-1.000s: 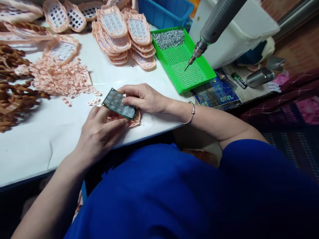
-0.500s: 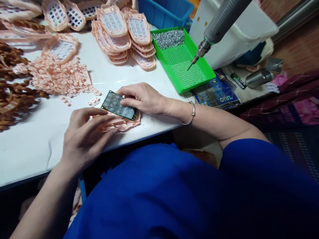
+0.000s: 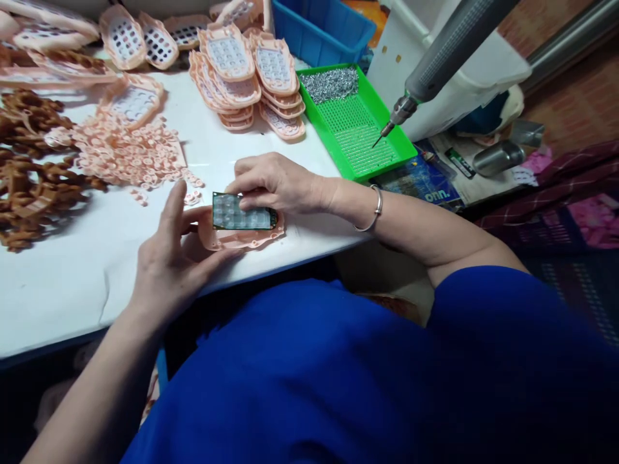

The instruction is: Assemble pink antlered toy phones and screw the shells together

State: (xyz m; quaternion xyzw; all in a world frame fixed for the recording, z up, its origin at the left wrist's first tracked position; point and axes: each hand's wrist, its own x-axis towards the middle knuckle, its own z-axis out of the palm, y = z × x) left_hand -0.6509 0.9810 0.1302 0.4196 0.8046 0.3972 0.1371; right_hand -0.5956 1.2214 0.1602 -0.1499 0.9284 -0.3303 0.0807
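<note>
My right hand (image 3: pixel 285 183) pinches a green circuit board (image 3: pixel 236 219) along its far edge, thumb on top. The board carries a pad of pale translucent keys and sits over a pink plastic casing (image 3: pixel 232 241), slightly tilted. Whether it touches the casing's inside, I cannot tell. My left hand (image 3: pixel 167 258) grips the casing's left end, with one finger raised and the others around its edge. Small pink rings (image 3: pixel 192 196) lie just beyond the casing on the white table (image 3: pixel 62 283).
A green tray (image 3: pixel 333 151) with screws (image 3: pixel 331 85) stands at the right, an electric screwdriver (image 3: pixel 430 71) hanging over it. Stacked pink casings (image 3: pixel 227 55) sit at the back. Left are a heap of pink rings (image 3: pixel 130 154), brown plastic parts (image 3: pixel 39 187); behind, a blue bin (image 3: pixel 324 32).
The circuit board has turned level and moved slightly right, over the casing. My left hand has opened out, one finger lifting, uncovering more of the casing.
</note>
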